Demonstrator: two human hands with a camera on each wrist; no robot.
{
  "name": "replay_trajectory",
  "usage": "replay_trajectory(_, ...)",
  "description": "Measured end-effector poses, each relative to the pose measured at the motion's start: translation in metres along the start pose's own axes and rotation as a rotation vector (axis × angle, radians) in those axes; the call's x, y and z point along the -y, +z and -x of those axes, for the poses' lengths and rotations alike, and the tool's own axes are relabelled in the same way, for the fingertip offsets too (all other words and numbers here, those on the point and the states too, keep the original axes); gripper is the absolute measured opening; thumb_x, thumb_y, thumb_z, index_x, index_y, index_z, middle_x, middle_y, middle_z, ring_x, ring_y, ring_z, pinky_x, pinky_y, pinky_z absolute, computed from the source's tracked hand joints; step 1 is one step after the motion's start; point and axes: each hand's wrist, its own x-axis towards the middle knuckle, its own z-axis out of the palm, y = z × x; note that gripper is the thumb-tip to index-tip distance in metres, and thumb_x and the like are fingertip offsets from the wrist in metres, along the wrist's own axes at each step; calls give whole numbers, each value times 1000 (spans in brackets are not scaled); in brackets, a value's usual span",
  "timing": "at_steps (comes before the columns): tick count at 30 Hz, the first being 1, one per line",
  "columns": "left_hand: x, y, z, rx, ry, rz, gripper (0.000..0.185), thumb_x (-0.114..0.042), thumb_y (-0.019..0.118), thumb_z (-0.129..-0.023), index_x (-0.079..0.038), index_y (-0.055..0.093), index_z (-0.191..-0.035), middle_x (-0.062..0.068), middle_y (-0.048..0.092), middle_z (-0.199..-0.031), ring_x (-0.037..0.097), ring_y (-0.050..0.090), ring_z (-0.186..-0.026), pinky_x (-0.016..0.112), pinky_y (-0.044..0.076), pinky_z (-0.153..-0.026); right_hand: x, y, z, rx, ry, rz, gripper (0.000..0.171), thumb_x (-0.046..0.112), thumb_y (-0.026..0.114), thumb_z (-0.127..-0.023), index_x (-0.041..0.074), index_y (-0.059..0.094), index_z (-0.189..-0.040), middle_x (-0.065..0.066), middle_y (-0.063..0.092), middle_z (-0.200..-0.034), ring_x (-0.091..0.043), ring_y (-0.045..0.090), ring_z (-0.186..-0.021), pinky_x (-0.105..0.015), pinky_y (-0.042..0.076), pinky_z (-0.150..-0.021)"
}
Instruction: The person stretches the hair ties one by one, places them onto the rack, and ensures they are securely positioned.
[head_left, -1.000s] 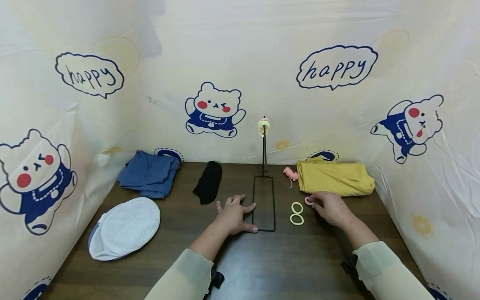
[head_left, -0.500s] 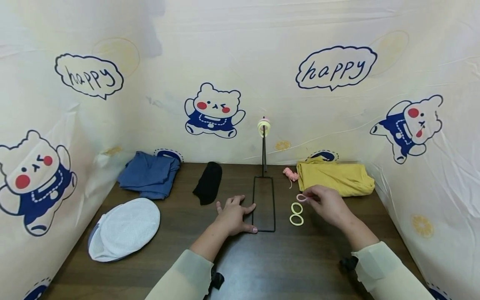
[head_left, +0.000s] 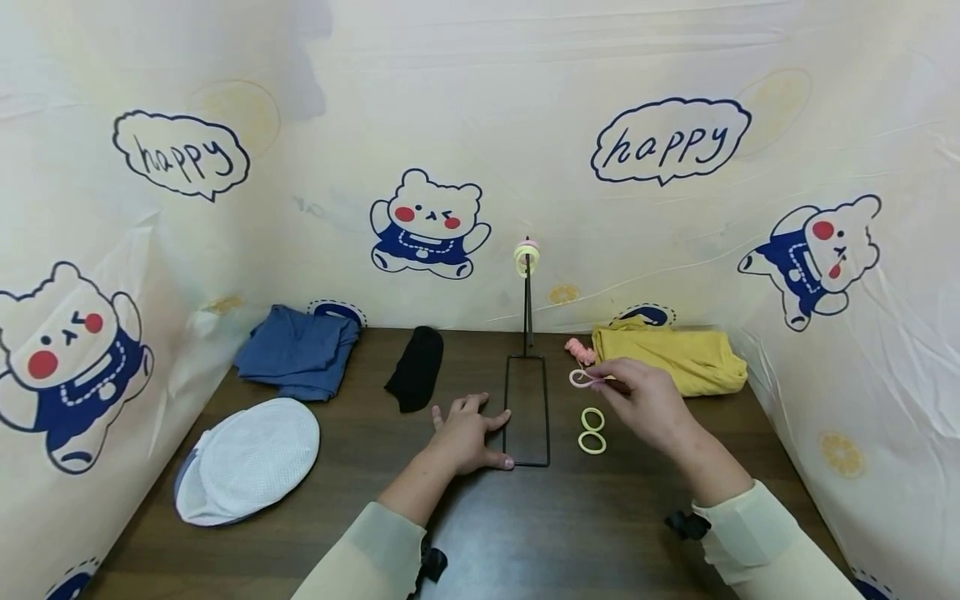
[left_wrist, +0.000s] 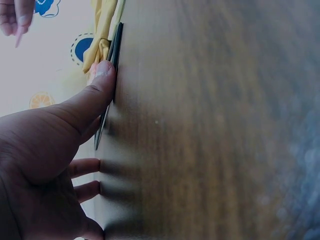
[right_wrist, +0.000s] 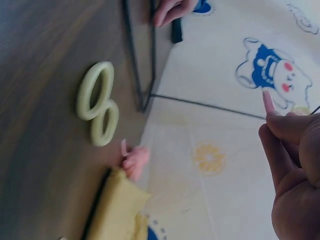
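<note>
Counter (head_left: 555, 533): carries the black wire stand near its middle, between the two hands.
Stand (head_left: 527, 312): base long axis runs away from the person; post rises at the far end, rings around its upper part.
Right hand (head_left: 648, 404): raised right of the stand, fingers pinching the pink ring.
Left hand (head_left: 463, 437): at the base's left side, nearer the stand; fingers spread, thumb touching the wire.
Yellow rings (right_wrist: 85, 97): two, on the counter between base and right hand.
Pink ring (head_left: 580, 387): left of the right fingertips; the post top lies left, higher and farther off.
</note>
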Motion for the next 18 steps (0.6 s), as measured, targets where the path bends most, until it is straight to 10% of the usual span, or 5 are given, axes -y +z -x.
replay_trajectory(8,-1,1,-3,-1,4,0,87,-65,81,-78,-39,49,-155,9,25,-169,42,20,-154,81,5,-112,26,-7,-12,-95,-124,-99,19,5,86,-85,12,81,-102,1,79,-102,-21,75,-98,-14,47,-99)
replay_trajectory(18,2,3,-3,4,-11,-14,88,-67,80,-78,-41,46,-155,7,24,-170,41,18,-154,80,4,-113,63,-23,-34,-249,-292,-202,26,30,69,-102,6,81,-100,-6,79,-101,-24,76,-92,-19,53,-95)
